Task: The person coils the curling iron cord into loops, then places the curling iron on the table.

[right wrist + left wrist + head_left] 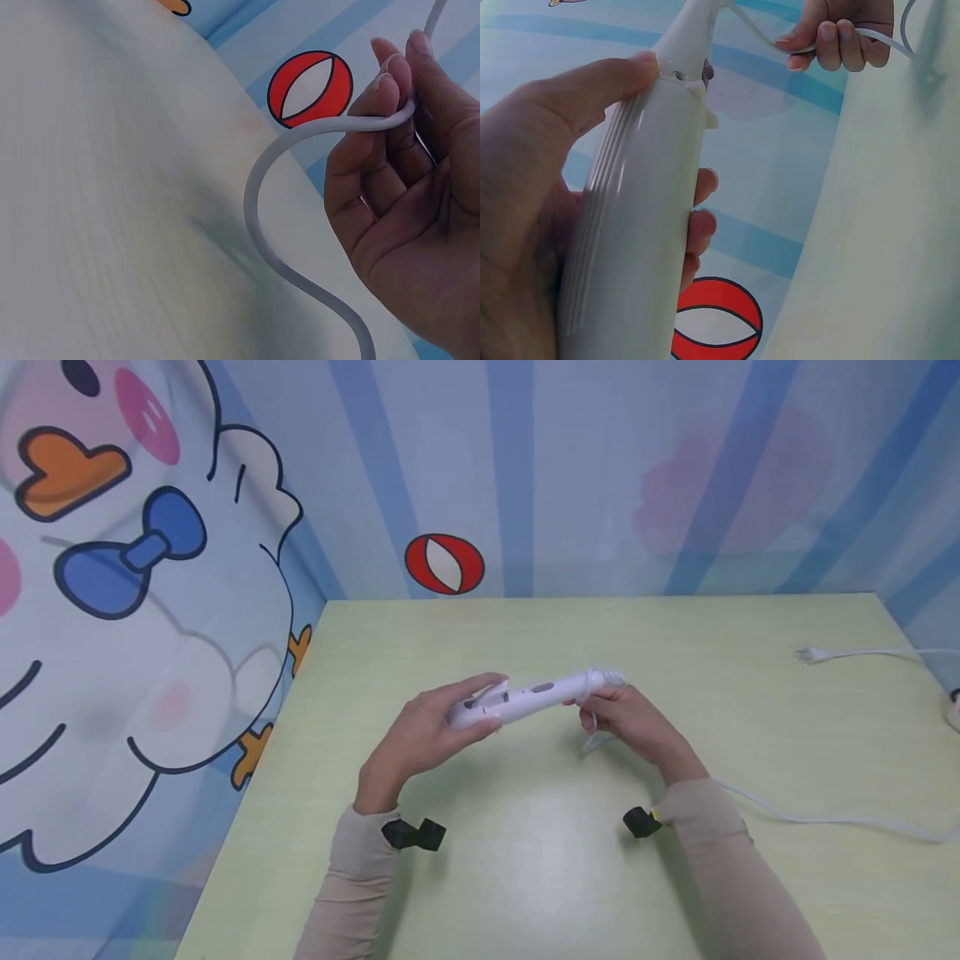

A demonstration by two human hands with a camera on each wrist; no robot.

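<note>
A slim white hair iron [551, 692] is held up over the table, tilted slightly upward to the right. My left hand [423, 731] grips its left end, thumb on one side and fingers round the other. In the left wrist view the ridged white casing [634, 217] fills the palm. A grey oval marking shows on the handle, and a coiled cord guard [615, 678] ends it. Just below that end, my right hand [633, 718] pinches the white cord [259, 217] between thumb and fingertips. From there the cord loops down, as the right wrist view shows.
The pale green table [525, 877] meets a striped blue wall [585, 477] at the back. Near the right edge lies a white plug [813, 654] on its cable. Another stretch of white cord [840, 821] runs from the right forearm toward the right edge.
</note>
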